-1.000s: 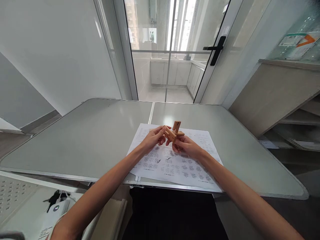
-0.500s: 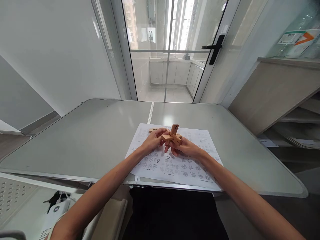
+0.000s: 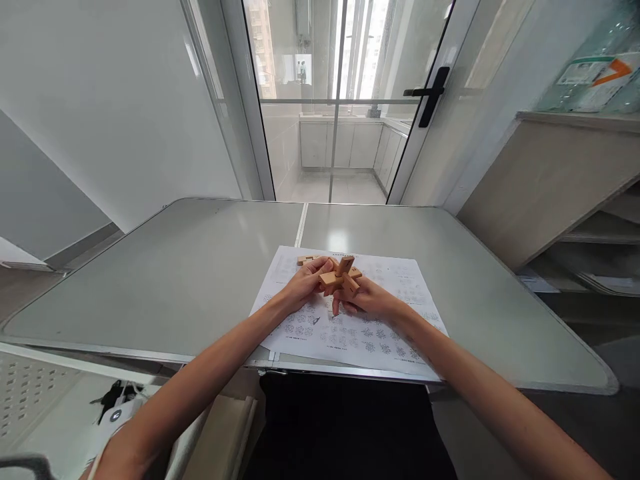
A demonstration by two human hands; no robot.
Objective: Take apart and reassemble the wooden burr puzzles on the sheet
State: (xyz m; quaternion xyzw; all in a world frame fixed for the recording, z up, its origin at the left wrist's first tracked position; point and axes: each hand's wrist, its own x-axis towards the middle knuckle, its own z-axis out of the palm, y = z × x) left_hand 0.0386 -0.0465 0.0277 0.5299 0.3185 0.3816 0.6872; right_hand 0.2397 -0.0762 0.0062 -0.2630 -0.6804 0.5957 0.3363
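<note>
Between my two hands is a wooden burr puzzle, several notched sticks crossing one another, held above a printed sheet. My left hand grips it from the left, thumb on top. My right hand wraps its right and lower side, partly hidden by the sticks. One stick points up and away, another toward me. Just past my left fingers, a loose notched wooden piece lies on the sheet. Small diagrams of puzzle assemblies cover the paper.
The sheet lies on a grey folding table with a metal rim. Beyond it stands a glass door with a black handle. A shelf unit with bottles is on the right; a white box and keys sit lower left.
The puzzle has been turned in my hands and lowered slightly toward me, so its sticks now face differently. The loose piece behind my left hand has come into view.
</note>
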